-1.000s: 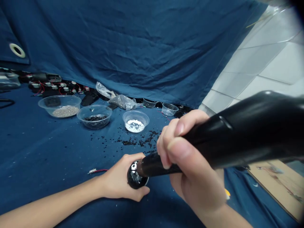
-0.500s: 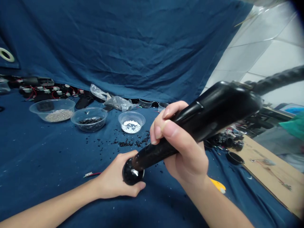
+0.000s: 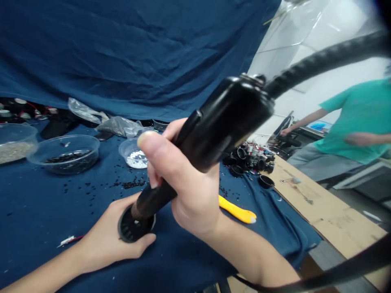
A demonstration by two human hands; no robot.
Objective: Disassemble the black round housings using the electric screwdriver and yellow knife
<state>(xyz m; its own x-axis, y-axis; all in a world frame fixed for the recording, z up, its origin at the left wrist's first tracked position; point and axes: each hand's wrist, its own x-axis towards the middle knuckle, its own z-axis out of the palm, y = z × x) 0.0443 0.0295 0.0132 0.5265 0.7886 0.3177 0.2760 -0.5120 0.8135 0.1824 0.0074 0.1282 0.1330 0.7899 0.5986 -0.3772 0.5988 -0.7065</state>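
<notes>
My right hand (image 3: 192, 195) is wrapped round a black electric screwdriver (image 3: 226, 118), with the thumb lying along its upper side. The tool slants down to the left, and a thick ribbed cable leaves its top end. Its lower end reaches into a round, black, cup-shaped part (image 3: 128, 230). My left hand (image 3: 105, 234) grips that part from the left, fingers behind and thumb in front. The tool's tip is hidden inside it. Close to the left forearm lies a small white piece with a red wire (image 3: 67, 241).
Clear bowls hold dark small parts (image 3: 64, 156), white bits (image 3: 136, 159) and greyish bits (image 3: 15, 150). Black bits lie scattered on the blue cloth. A yellow-handled tool (image 3: 238, 211) lies at right, before a pile of black parts (image 3: 252, 156) and cardboard (image 3: 305, 203). A person in green (image 3: 354, 118) stands beyond.
The view has swung right, bringing in the person in green. The screwdriver is held more steeply, and my right thumb has moved from wrapped round it to lying along it. Both hands keep their holds.
</notes>
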